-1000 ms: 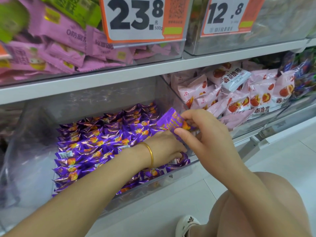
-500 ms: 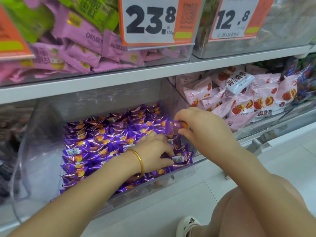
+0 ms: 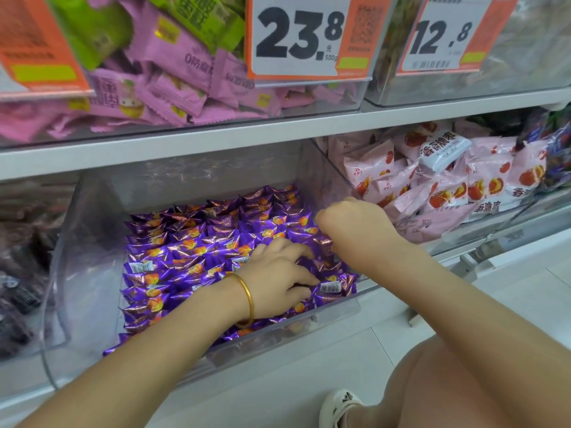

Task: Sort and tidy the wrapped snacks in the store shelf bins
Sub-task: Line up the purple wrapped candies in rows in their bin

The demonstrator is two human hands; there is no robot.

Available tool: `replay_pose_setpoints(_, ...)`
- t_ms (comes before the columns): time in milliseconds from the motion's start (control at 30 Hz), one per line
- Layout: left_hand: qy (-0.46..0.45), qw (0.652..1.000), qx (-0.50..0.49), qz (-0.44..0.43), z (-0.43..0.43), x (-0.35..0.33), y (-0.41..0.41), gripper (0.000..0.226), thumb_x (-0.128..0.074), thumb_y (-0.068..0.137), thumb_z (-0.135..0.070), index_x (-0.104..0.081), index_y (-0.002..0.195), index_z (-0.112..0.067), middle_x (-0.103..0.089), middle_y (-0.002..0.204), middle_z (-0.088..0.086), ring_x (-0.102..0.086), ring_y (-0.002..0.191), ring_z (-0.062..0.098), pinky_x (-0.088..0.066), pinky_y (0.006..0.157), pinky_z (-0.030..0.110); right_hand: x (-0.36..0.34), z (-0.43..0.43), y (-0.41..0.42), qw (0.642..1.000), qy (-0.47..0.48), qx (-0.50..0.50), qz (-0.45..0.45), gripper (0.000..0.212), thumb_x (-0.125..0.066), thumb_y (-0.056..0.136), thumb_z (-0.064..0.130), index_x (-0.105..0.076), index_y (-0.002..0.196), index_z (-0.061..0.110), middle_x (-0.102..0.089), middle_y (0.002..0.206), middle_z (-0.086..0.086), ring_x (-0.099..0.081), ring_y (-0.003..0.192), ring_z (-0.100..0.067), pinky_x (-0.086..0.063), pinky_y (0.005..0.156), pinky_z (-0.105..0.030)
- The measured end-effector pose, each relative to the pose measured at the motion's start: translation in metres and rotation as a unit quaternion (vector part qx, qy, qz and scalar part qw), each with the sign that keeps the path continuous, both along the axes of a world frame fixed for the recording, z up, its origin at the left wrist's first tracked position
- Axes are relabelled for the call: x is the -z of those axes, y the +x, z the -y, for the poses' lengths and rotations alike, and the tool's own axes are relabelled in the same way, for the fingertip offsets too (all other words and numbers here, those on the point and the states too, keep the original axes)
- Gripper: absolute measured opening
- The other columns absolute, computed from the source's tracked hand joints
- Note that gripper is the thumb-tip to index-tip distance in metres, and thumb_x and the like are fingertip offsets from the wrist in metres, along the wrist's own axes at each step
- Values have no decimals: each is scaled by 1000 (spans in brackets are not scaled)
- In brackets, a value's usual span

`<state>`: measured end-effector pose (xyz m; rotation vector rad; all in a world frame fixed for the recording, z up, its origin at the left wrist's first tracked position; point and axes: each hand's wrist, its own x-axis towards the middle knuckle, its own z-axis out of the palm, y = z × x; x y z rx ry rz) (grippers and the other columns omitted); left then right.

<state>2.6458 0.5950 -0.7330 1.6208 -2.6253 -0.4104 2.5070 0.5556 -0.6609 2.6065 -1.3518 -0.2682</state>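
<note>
A clear bin [image 3: 92, 242] on the lower shelf holds several purple wrapped snacks [image 3: 191, 251] laid in rows. My left hand [image 3: 278, 279], with a gold bangle on the wrist, lies on the snacks at the bin's front right. Its fingers are spread and fairly straight, and the tips touch a purple packet with a barcode [image 3: 331, 287]. My right hand [image 3: 355, 230] is at the bin's right side, knuckles up. Its curled fingers hold a purple snack [image 3: 323, 242] down among the others. Most of that snack is hidden under the hand.
To the right, another clear bin [image 3: 494, 223] holds pink and white snack packs [image 3: 482, 186]. Upper-shelf bins carry pink packets [image 3: 173, 88] and price tags 23.8 [image 3: 296, 35] and 12.8 [image 3: 441, 35]. A darker bin [image 3: 21, 273] sits left. My knee [image 3: 463, 381] and shoe [image 3: 338, 406] are below.
My right hand lowered the purple snack from above the bin down into the right side of the pile. My left hand spread out its fingers over the front packets.
</note>
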Motion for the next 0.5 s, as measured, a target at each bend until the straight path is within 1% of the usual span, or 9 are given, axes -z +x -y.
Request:
replay_pose_setpoints(67,8,1000,-3,-28,-1,0,1,30,-47,94,-36,-59,122,-38,-33,141,-12,-21,129,13,-23,100,33,0,2,0,1000,-2,5,8,17,-57,87,6,-47,93,18,-56,110,-8,-50,108,-28,-39,73,-33)
replay_pose_setpoints(167,23,998,-6,-56,-2,-2,2,29,-48,94,-33,-61,119,-36,-37,137,-12,-29,127,11,-23,97,31,4,4,3,1000,12,-8,-2,18,-56,87,4,-47,93,18,-56,112,-8,-49,111,-27,-39,72,-34)
replay_pose_setpoints(233,26,998,-2,-55,-3,-3,3,29,-48,94,-32,-61,121,-36,-37,137,-12,-31,126,10,-22,96,30,11,6,5,999,24,-24,-27,18,-56,88,6,-52,102,16,-55,115,-8,-48,113,-28,-42,75,-35)
replay_pose_setpoints(300,26,999,2,-47,-4,-3,3,30,-47,95,-32,-59,122,-36,-36,138,-12,-30,126,10,-21,98,31,19,10,6,998,31,-37,-50,25,-56,88,8,-53,113,12,-54,118,-9,-47,114,-27,-45,78,-36)
replay_pose_setpoints(400,9,999,-19,-40,-4,-2,3,31,-48,94,-31,-58,124,-34,-36,134,-8,-30,125,12,-21,100,30,28,14,8,995,12,-66,-69,28,-55,87,5,-53,115,11,-53,118,-8,-46,114,-27,-38,72,-33)
replay_pose_setpoints(433,1,999,-35,-33,-3,-3,4,32,-49,94,-32,-58,124,-32,-37,132,-7,-31,125,12,-21,99,29,29,14,7,995,10,-70,-67,30,-54,87,2,-52,115,10,-54,117,-8,-48,113,-28,-35,69,-33)
replay_pose_setpoints(500,-10,998,-56,-4,-2,-4,5,34,-50,93,-34,-57,125,-27,-39,126,-4,-33,121,14,-23,97,30,31,14,4,996,20,-65,-56,33,-52,86,-3,-46,117,8,-53,115,-10,-54,107,-31,-35,66,-34)
